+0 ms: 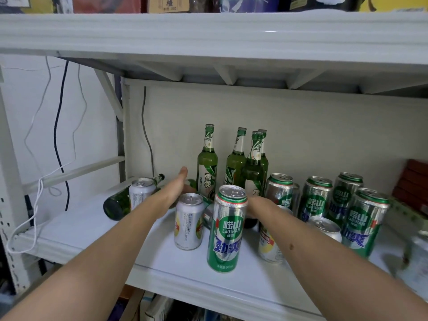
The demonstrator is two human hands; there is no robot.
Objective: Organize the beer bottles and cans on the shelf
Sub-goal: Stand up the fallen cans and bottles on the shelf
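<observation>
On the white shelf [97, 230] several green beer bottles [207, 163] stand upright at the back. A dark green bottle [118, 202] lies on its side at the left, behind a silver can [141, 193]. In front stand another silver can [188, 221] and a tall green Laoshan can [228, 228]. Several green cans [315, 198] and silver cans [324, 228] crowd the right. My left hand [179, 185] reaches in between the silver cans, thumb straight up, fingers partly hidden near the bottle bases. My right hand [253, 205] is hidden past the wrist behind the tall can.
The upper shelf board [208, 38] hangs low over the bottle tops. Loose cables [60, 135] dangle along the wall at the left. Dark red boxes [414, 181] are stacked at the far right, with a blurred can [419, 251] in front of them.
</observation>
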